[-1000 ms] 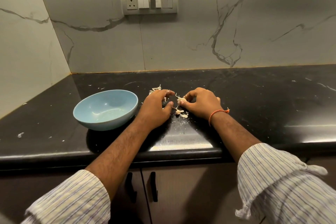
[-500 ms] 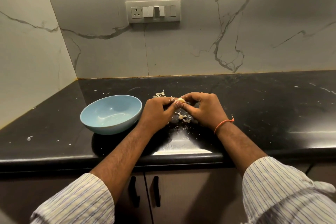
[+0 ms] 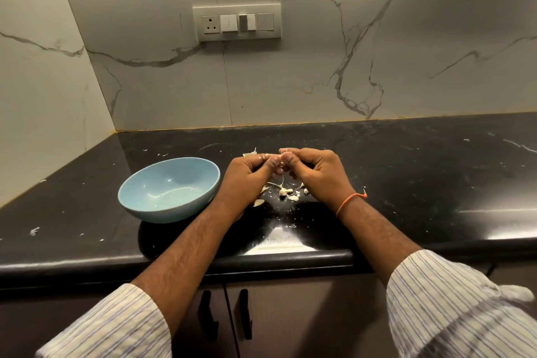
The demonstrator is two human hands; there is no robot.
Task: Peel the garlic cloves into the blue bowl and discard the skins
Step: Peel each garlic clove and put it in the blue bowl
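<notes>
- Garlic clove [image 3: 279, 165]: held up off the counter between both hands, just right of the blue bowl [image 3: 170, 187]. Only a pale sliver shows between the fingertips; how much skin remains on it cannot be told.
- Left hand [image 3: 247, 176]: fingers curled, thumb and forefinger pinching the clove from the left.
- Right hand [image 3: 315, 171]: fingers curled, thumb tip meeting the left thumb at the clove, pinching it from the right. Orange thread [image 3: 350, 203] on that wrist.
- Blue bowl: sits on the black counter [image 3: 406, 183], touching or almost touching the left wrist. Inside appears empty; only glare marks visible, no clove made out.
- Loose garlic pieces and skins [image 3: 286, 192]: small scatter on the counter below the hands, some with thin stems; peeled or unpeeled cannot be sorted at this size. One more scrap [image 3: 258, 202] lies by the left wrist, another skin [image 3: 252, 152] behind the left fingers.
- Step in hand, as judged: peeling the first of the cloves, early in the task.
- Next move calls for: working a nail under the skin, stripping it, then a short carry left to drop the bare clove in the bowl.
- Skins stay out of the bowl; gather them for discard afterward.
</notes>
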